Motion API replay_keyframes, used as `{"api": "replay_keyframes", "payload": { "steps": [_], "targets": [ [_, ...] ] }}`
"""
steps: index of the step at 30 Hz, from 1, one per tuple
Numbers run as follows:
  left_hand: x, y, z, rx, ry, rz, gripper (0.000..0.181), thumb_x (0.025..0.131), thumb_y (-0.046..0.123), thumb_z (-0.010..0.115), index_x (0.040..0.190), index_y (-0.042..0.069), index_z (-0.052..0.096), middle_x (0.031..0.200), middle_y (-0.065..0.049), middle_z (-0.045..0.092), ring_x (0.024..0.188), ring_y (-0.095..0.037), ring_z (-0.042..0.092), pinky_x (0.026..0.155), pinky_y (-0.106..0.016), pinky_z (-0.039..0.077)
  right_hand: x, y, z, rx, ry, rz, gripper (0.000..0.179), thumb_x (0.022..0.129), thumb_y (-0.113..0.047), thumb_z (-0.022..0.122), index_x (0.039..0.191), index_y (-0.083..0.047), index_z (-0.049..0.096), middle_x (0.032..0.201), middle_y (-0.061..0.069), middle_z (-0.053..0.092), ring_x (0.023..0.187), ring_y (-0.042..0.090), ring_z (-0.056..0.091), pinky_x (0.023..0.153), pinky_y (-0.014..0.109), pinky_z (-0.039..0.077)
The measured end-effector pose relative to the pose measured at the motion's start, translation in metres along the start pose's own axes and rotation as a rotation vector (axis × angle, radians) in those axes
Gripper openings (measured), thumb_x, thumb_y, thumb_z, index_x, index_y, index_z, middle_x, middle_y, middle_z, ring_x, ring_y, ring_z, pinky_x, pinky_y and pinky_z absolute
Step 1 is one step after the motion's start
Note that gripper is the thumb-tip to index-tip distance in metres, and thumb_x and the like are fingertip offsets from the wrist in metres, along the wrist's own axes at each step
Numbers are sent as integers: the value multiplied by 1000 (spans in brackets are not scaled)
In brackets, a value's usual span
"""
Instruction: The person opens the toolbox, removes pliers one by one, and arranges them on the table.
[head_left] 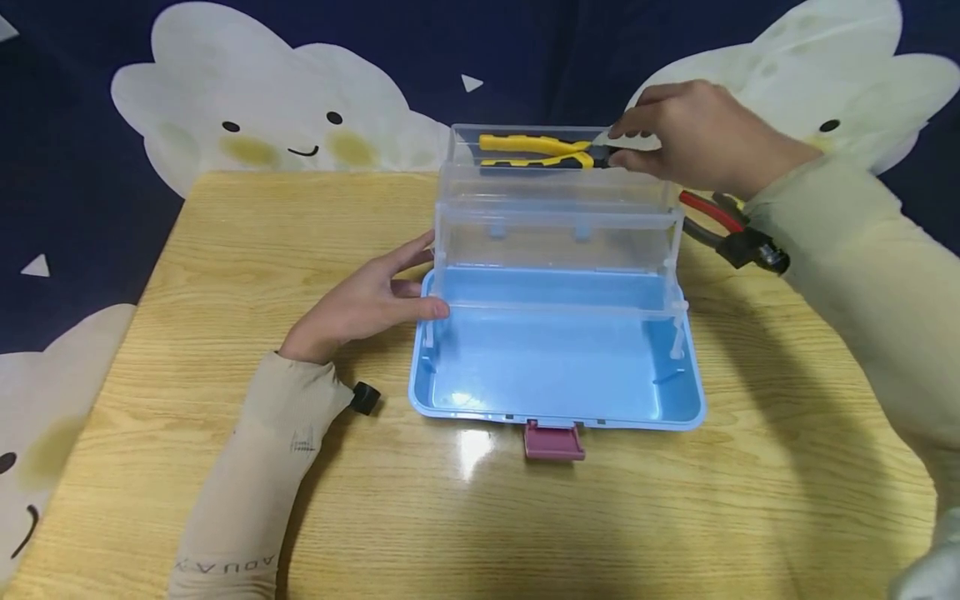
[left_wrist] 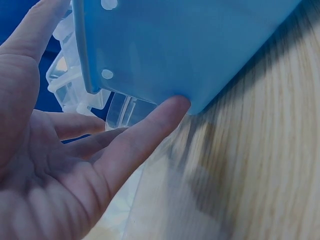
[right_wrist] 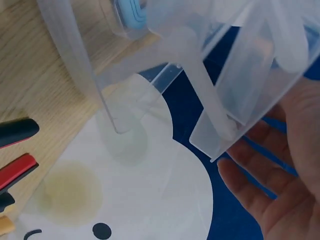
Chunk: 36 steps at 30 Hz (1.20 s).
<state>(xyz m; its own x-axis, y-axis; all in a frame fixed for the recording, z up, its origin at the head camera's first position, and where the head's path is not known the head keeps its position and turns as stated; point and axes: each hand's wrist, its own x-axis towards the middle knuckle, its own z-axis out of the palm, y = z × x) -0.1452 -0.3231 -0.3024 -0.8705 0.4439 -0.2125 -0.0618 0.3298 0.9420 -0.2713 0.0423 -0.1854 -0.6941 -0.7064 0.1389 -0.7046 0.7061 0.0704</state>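
Note:
A light blue toolbox stands with its clear lid and trays raised at the back. Pliers with yellow handles lie across the topmost clear tray. Thumb and fingers of my right hand pinch their dark head at the tray's right end. From the right wrist view the pliers are hidden, and the other fingers curve loosely beside the tray's end. My left hand rests against the toolbox's left side, thumb at the rim. In the left wrist view, a nearly straight finger touches the blue outer wall.
Red-and-black handled pliers lie on the wooden table right of the toolbox, partly behind my right sleeve. A maroon latch hangs open at the toolbox's front. Behind the table hangs a dark blue cloth with cloud prints.

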Motion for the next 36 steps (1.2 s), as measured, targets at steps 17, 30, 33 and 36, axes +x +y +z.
{"api": "replay_keyframes", "payload": {
  "steps": [17,30,33,36],
  "targets": [
    [-1,2,3,-34,-16,13,102,86,35,86,163,43,21,170,2,32,132,-21,66,108,-43,56,34,-10,-8,79,-228,48,40,100,-26,71,129,2,70,115,27,74,93,36,73,85,54,60],
    [-1,4,2,-30,-16,17,102,85,34,87,163,43,21,170,0,32,131,-22,66,108,-44,56,55,-20,-9,-23,-454,152,42,102,-18,67,140,-2,62,126,23,71,102,32,71,83,42,61],
    [0,4,3,-26,-17,15,103,85,34,87,164,42,20,171,0,31,132,-23,66,108,-44,56,55,-21,-8,-15,-467,175,42,102,-17,67,141,-2,61,127,23,71,103,32,71,83,41,61],
    [-1,4,3,-22,-15,8,103,85,35,87,164,41,20,171,0,31,132,-23,65,108,-44,56,55,-22,-7,-14,-467,194,42,101,-16,68,140,-3,62,129,24,70,107,35,71,89,47,61]
  ]
}}
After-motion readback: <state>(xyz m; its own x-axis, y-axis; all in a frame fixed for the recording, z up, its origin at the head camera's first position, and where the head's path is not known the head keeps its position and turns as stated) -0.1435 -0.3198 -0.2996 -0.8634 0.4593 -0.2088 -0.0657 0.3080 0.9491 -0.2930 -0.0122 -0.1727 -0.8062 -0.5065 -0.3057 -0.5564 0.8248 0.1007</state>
